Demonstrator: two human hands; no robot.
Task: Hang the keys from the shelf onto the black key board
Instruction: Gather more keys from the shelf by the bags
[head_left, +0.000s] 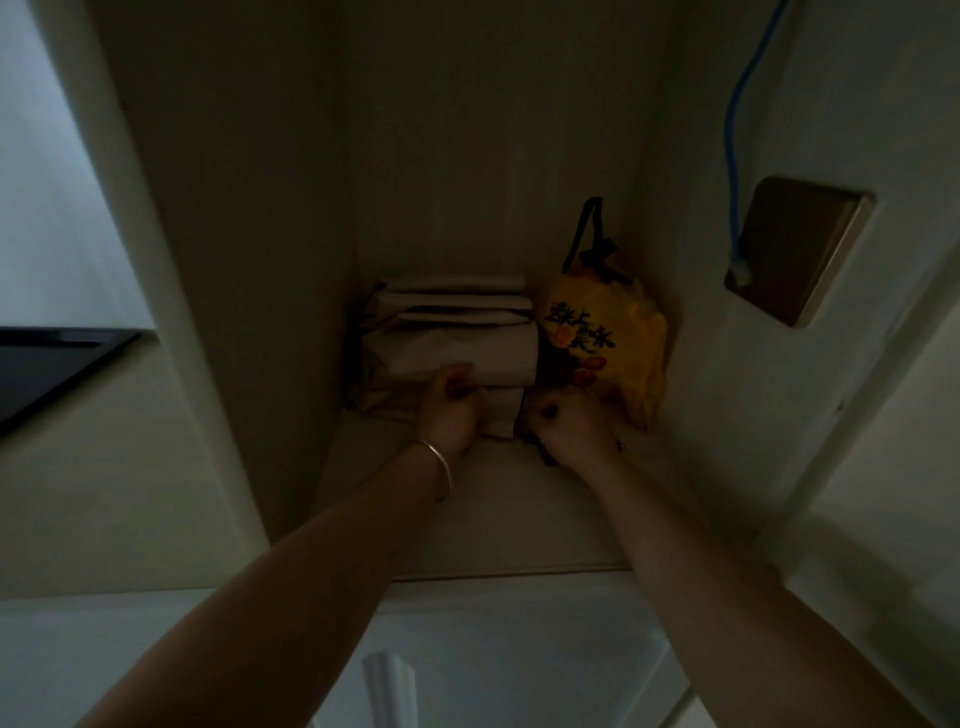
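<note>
Reached into a dim shelf (498, 514) with both arms. Left hand (451, 410) curled against the stacked paper bags (457, 338). Right hand (571, 426) fisted over something dark, just beside the yellow bag (608, 343). Could not tell whether keys, or where those lay.

Keys could not be made out in the dark, small dark thing (537, 451) under the curled right hand (571, 423) too dim to tell, left hand (451, 410) fingertips hid behind pale bags (452, 338), black board (47, 364) cut off by the left edge
</note>
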